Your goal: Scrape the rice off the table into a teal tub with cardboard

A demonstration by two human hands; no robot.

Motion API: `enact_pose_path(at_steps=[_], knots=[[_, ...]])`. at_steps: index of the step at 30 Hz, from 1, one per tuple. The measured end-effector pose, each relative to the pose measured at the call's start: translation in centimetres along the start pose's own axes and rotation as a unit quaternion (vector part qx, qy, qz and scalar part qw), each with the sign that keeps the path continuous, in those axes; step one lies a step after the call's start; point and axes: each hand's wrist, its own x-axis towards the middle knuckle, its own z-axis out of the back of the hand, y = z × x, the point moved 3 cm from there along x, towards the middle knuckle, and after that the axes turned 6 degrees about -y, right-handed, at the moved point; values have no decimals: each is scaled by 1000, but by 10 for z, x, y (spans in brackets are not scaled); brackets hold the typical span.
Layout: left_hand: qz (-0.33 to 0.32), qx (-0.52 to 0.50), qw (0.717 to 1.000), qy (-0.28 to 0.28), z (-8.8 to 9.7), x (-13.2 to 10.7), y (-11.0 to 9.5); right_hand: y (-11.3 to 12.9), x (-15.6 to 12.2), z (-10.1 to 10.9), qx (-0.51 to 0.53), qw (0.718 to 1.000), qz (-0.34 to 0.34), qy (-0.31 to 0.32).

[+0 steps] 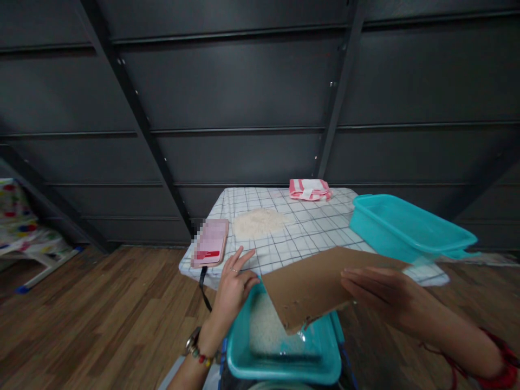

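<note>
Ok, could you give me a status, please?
Left hand on rim of teal tub. Right hand holds cardboard sheet, tilted into tub over rice. Nothing blocking.

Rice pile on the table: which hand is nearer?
Left. The left hand sits by the near edge of the table, just below the rice pile; the right hand is farther right, holding the cardboard.

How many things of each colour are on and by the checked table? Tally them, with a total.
Teal rectangular plastic tubs: 2 (far tub, near tub)
Pink items: 2 (flat rectangular case, striped folded cloth)
Brown flat cardboard sheet: 1
White loose rice heaps: 2 (on table, in near tub)
Total: 7
</note>
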Motion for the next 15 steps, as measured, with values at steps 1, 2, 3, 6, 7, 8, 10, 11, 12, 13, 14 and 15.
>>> enact_pose_path(at_steps=[1, 2, 3, 6, 7, 8, 10, 11, 12, 13, 14, 15], knots=[[-4, -1, 1000, 0, 1, -1, 0, 0, -1, 0, 2, 1000, -1, 1], [-9, -2, 1000, 4, 2, -2, 0, 0, 0, 0, 2, 1000, -2, 2], [-16, -6, 1000, 11, 3, -3, 1, 0, 1, 1, -1, 1000, -3, -1], [-38, -12, 999, 32, 8, -10, 4, 1, 5, 5, -18, 1000, 6, -6], [-40, -7, 999, 32, 9, -13, 6, 1, 7, 6, -25, 1000, 13, -11], [-36, 4, 999, 28, 10, -15, 8, 1, 8, 7, -29, 999, 19, -14], [-13, 35, 999, 4, 13, -18, 11, 1, 7, 7, -28, 999, 20, -16], [1, 51, 999, -10, 13, -19, 12, 0, 6, 7, -24, 999, 17, -18], [14, 64, 998, -21, 14, -18, 13, 0, 4, 6, -19, 1000, 11, -16], [24, 74, 997, -30, 14, -17, 13, -1, 3, 5, -13, 1000, 5, -13], [29, 80, 996, -34, 14, -15, 13, -2, 2, 4, -8, 1000, -1, -9], [32, 84, 995, -34, 13, -13, 13, -2, 2, 3, -2, 1000, -4, -9]])
